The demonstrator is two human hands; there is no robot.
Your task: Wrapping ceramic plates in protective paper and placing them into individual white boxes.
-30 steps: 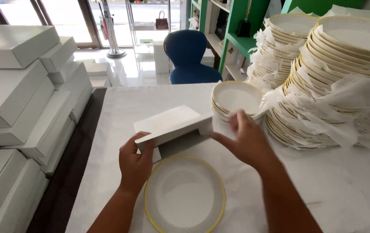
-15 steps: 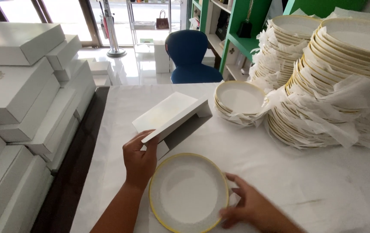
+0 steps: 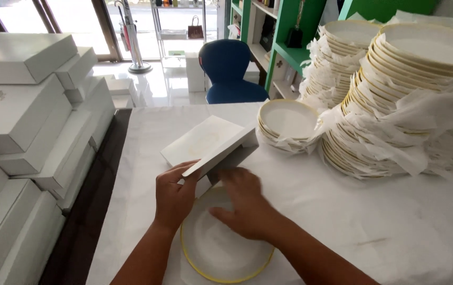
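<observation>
The left hand grips the near corner of a white box lid, its fingers curled closed around the edge, holding the lid tilted up off the table. The right hand lies flat with open fingers on a white plate with a gold rim; it grips nothing. The plate sits near the table's front edge, partly under the raised lid and under both hands. The lid's far end points toward the middle of the table.

Behind the lid, toward the far edge, stands a low stack of bowls with gold rims. To its right, 2 tall piles of plates layered with white paper fill the far right corner. Off the left edge of the table, white boxes are stacked high. A blue chair stands beyond the far edge.
</observation>
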